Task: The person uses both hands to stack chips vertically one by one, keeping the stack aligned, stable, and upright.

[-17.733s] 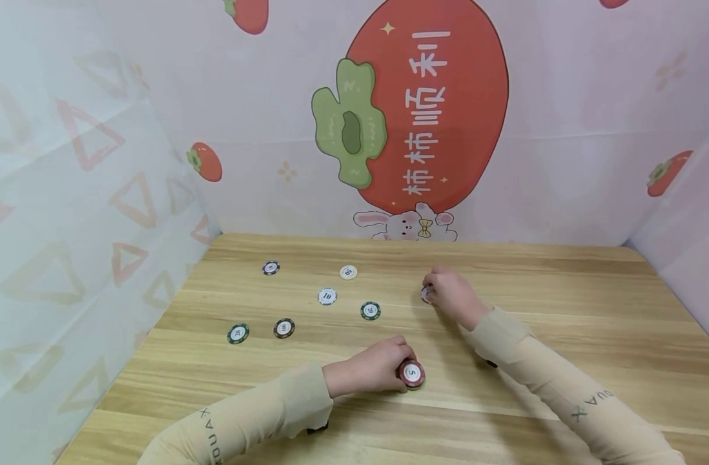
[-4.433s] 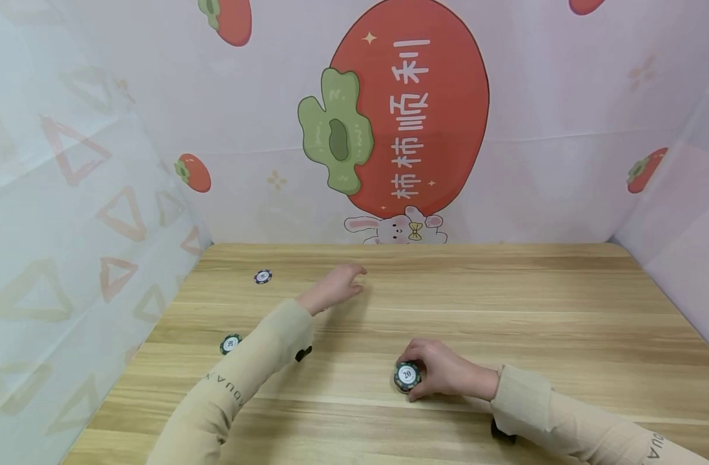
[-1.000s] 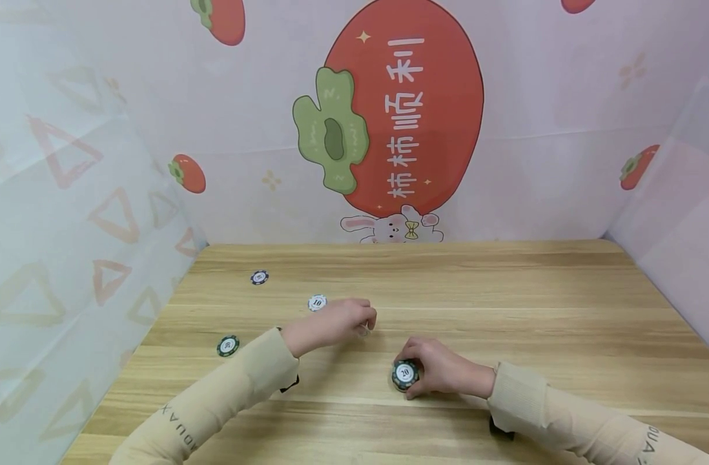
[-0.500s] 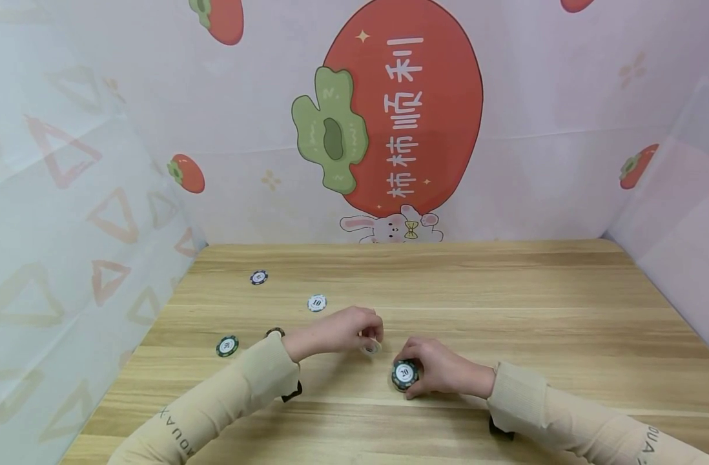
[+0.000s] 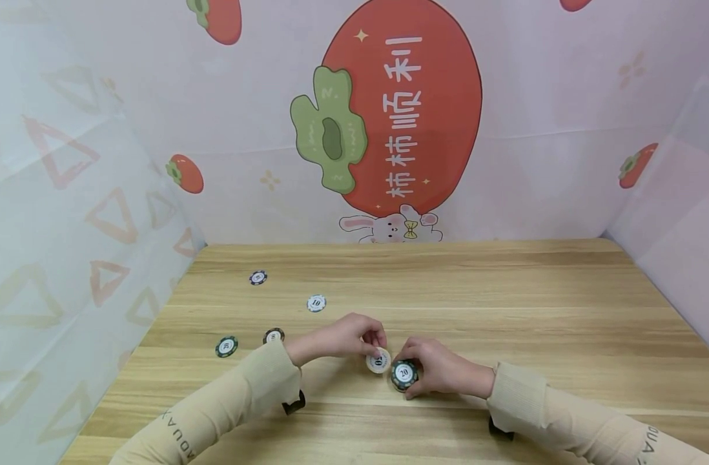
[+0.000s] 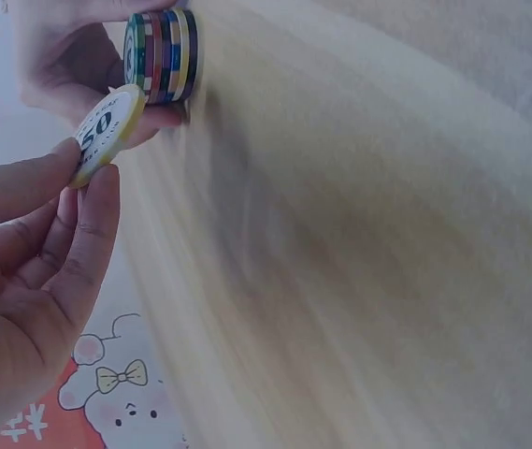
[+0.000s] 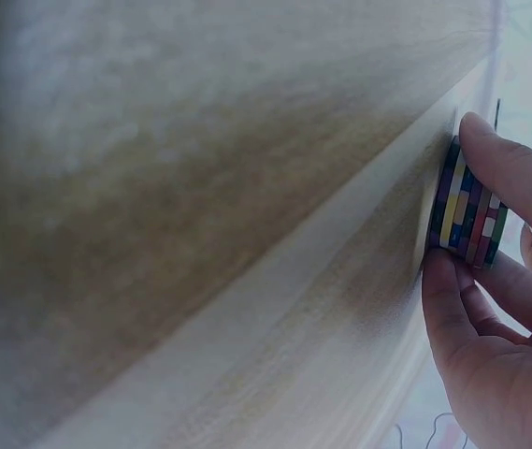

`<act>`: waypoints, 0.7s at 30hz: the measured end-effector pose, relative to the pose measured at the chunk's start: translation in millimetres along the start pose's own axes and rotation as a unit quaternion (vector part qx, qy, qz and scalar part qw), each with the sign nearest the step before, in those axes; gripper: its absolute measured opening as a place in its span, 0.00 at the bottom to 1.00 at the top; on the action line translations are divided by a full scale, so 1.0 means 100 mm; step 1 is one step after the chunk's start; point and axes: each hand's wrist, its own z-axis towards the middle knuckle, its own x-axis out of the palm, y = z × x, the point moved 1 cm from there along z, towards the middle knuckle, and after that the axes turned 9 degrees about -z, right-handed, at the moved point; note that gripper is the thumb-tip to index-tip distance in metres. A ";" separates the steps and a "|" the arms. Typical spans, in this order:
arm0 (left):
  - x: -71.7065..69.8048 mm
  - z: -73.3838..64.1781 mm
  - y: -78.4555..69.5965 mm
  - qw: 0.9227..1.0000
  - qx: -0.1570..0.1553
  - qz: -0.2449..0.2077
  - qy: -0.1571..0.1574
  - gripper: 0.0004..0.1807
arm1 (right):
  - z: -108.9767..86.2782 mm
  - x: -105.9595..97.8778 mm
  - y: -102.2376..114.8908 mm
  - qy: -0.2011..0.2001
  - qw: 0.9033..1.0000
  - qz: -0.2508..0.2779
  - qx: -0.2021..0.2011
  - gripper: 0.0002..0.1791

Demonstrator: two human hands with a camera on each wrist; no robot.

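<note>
The left hand (image 5: 350, 334) pinches a yellow-edged white chip (image 5: 378, 361) between thumb and fingers; its printed 50 shows in the left wrist view, where the chip is tilted. The right hand (image 5: 444, 369) grips a stack of chips (image 5: 404, 374), its thumb on the near side and its fingers round the far side. The stack stands upright on the counter (image 5: 564, 336), a green chip marked 20 on top, with red, blue, yellow and dark edges in the layers below. The yellow-edged chip is just beside the stack, between the left fingers and the right fingers, and a narrow gap shows between the two in the head view.

Four more chips lie flat and apart: a white chip (image 5: 316, 303) marked 10 beyond the left fingers and to their left, a dark blue chip (image 5: 258, 278) farther that way, a dark brown chip (image 5: 274, 337) left of the left fingers by the sleeve (image 5: 232, 403), and a green-edged chip (image 5: 226, 347) farther left again.
</note>
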 end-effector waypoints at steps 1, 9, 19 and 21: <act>0.01 0.00 0.01 1.000 -0.008 -0.015 -0.002 0.04 | 0.00 0.00 0.00 0.000 1.000 0.000 0.000 0.23; 0.12 -0.01 0.07 0.983 -0.061 -0.171 -0.010 0.05 | 0.00 0.00 0.00 -0.006 1.000 -0.009 -0.006 0.23; 0.25 -0.01 0.09 0.940 -0.122 -0.318 -0.029 0.09 | 0.00 0.00 0.00 -0.001 1.000 -0.005 -0.003 0.23; 0.28 -0.02 0.08 0.934 -0.131 -0.329 -0.035 0.10 | 0.01 0.00 0.00 -0.004 1.000 -0.007 -0.007 0.23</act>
